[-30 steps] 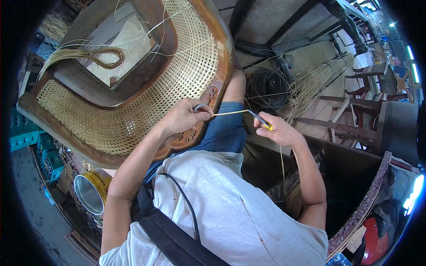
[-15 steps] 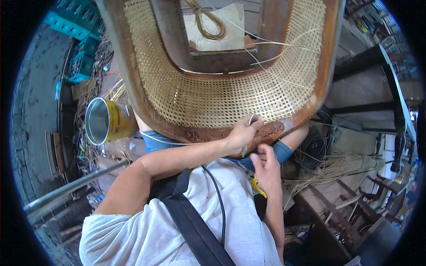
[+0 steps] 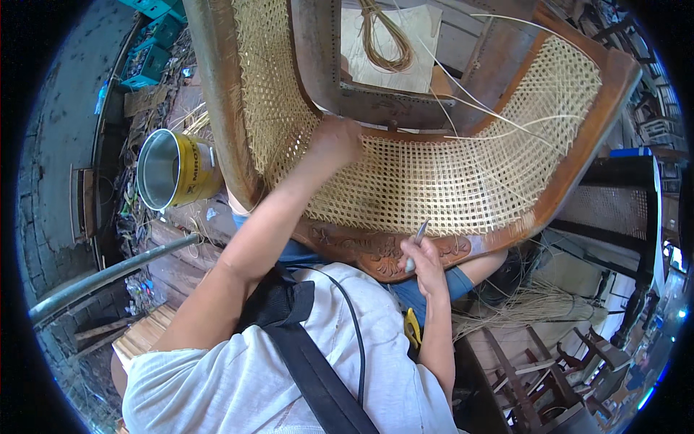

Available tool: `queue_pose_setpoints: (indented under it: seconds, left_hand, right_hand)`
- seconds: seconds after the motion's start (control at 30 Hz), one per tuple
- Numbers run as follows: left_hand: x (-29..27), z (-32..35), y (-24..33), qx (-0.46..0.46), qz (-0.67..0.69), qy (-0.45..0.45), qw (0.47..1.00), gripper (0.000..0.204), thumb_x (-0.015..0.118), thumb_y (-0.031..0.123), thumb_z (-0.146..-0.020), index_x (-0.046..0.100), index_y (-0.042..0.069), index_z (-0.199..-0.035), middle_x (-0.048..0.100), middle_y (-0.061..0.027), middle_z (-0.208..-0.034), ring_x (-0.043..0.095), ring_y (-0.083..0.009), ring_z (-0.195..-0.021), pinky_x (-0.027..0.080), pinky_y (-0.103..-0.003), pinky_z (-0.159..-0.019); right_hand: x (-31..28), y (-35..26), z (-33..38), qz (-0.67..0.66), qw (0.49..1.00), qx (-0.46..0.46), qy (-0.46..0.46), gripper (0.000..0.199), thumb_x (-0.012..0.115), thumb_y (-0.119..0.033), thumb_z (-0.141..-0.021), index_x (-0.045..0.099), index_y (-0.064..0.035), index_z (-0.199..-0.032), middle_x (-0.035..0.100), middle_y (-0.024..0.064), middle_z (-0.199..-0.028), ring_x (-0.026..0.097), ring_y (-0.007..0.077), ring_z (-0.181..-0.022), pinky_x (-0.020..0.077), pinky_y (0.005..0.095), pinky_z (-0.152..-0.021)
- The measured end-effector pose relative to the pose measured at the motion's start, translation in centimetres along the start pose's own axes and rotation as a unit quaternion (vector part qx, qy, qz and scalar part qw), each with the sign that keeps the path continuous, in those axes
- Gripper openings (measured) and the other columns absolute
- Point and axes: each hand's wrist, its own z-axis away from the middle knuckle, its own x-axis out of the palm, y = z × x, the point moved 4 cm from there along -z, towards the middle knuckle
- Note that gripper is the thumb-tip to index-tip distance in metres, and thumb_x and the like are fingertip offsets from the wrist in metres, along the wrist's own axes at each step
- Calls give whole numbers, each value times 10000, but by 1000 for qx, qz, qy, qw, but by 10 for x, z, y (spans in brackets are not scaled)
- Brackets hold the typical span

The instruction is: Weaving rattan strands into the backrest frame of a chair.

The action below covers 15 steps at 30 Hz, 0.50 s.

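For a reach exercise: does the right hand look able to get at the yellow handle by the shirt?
Probably yes: the yellow handle appears unobstructed between the pale shirt and the right forearm. However, the right hand holds a pointed tool, which may need setting aside first.

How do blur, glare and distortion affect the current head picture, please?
Head view, middle: the left hand is blurred over the woven cane, while the right hand and its pointed tool look sharper; head view, lower right rim: a bright light glares; head view, outer edges: fisheye bending and black corners.
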Motion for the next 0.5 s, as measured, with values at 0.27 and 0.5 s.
queue_pose_setpoints:
  seconds: [0.27, 0.5]
  left_hand:
    - [-44, -27, 23, 263, 167, -79, 947, 195, 636, 167, -749, 736, 95, -900, 709, -144, -873, 686, -299, -808, 535, -388, -742]
    - [-144, 19, -30, 116, 95, -68, 986, 185, 647, 170, -809, 700, 28, -914, 698, -171, -852, 681, -281, -810, 526, -383, -741]
  right_hand:
    - [28, -97, -99, 104, 973, -201, 52, 293, 696, -282, -907, 680, -10, -1015, 602, 14, -757, 490, 95, -656, 425, 269, -605]
    - [-19, -104, -89, 50, 975, -165, 139, 166, 661, -196, -913, 654, -41, -856, 538, -26, -676, 435, 50, -543, 381, 229, -501]
